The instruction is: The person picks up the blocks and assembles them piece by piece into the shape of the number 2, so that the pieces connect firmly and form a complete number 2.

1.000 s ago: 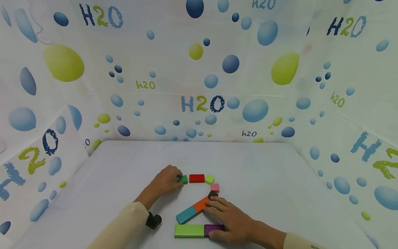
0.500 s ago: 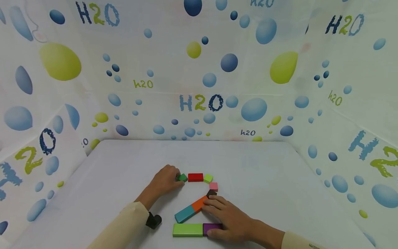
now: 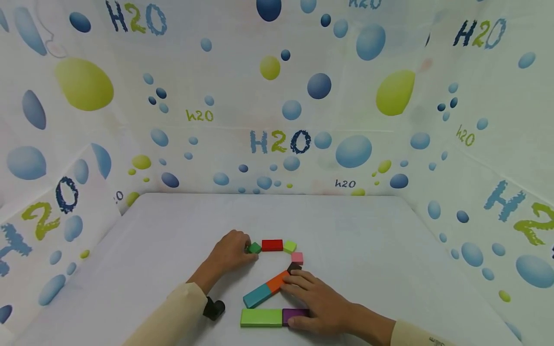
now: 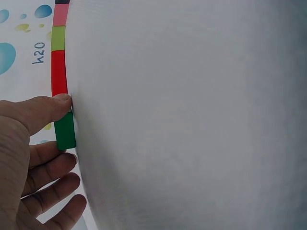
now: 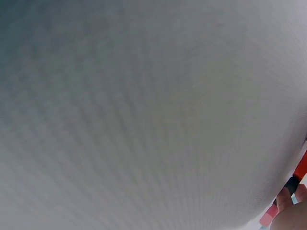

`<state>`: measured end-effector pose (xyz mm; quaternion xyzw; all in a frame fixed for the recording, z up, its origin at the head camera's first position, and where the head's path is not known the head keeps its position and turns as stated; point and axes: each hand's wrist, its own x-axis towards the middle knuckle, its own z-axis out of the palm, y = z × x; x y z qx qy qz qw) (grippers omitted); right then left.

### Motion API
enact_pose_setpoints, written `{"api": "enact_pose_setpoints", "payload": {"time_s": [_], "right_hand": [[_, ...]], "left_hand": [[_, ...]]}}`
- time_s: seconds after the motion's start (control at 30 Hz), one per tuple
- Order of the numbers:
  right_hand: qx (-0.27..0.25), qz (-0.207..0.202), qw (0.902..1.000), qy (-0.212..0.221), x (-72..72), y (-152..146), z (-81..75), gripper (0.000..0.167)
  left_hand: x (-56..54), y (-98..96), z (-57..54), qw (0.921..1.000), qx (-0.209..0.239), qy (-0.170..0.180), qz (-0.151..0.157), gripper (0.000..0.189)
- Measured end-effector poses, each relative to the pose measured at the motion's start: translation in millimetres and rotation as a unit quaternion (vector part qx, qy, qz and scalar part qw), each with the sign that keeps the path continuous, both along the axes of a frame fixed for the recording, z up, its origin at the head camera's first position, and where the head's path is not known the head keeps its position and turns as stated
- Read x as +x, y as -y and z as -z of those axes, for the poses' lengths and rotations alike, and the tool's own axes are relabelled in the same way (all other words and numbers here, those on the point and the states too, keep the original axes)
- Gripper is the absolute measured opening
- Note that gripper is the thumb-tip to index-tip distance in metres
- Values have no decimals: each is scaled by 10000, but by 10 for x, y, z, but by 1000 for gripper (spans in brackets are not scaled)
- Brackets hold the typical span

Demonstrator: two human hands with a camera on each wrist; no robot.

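Note:
My left hand (image 3: 231,252) pinches a small green block (image 3: 254,248) between thumb and forefinger. In the left wrist view the thumb (image 4: 60,103) lies by the joint between the green block (image 4: 65,132) and a red block (image 4: 59,72). Right of the red block (image 3: 272,245) come a lime cube (image 3: 290,247), a pink cube (image 3: 297,258) and a black block (image 3: 295,269). From there an orange block (image 3: 277,282) and a teal block (image 3: 258,295) slant down left. My right hand (image 3: 322,305) rests with loose fingers at the orange block and thumb on a purple block (image 3: 294,314).
A long lime block (image 3: 261,318) lies end to end with the purple one, nearest me. White table (image 3: 381,240) surrounds the blocks, backed by a patterned curtain (image 3: 233,158). A black wrist camera (image 3: 214,307) sticks out from my left sleeve.
The green block has turned so a corner faces the red block, and the small gap between them has closed. My right hand stays in place; the head view has shifted slightly.

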<state>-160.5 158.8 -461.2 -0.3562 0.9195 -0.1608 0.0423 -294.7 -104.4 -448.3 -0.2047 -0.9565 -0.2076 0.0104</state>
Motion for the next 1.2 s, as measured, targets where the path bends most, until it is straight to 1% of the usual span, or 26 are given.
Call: {"api": "enact_pose_setpoints", "payload": {"time_s": [0.23,0.33,0.5,0.6,0.77,0.87,0.97,1.1,1.2], "right_hand": [[77,-88,9999,-5,-17,6,-12,68],[140,-103,9998,-7,-35,9,-16,68],[180,-101,9998,24,-68,12,-23,69],[151,-96,9998,84,-77,10,-29,70],[15,-117,9998,184,-72,4,-63,70],[-51,-173,9997,167,-53,-5,-114,69],[15,-258,9997,-15,-24,-29,-166,65],[263,-223,9990,-294,-1,-77,-215,62],[499,-141,9973,-515,-5,-102,-254,65]], "left_hand": [[7,7,19,9998,117,67,-153,32],[-5,13,25,9998,116,99,-163,32],[-9,45,18,9996,136,167,-159,41],[11,91,19,9993,166,271,-209,45],[80,216,3,9987,95,415,-262,40],[171,307,-20,9994,-157,303,-64,25],[320,382,-47,9986,-411,106,322,11],[559,440,-78,9923,-733,-375,924,11],[715,465,-92,9847,-969,-733,1246,19]]}}
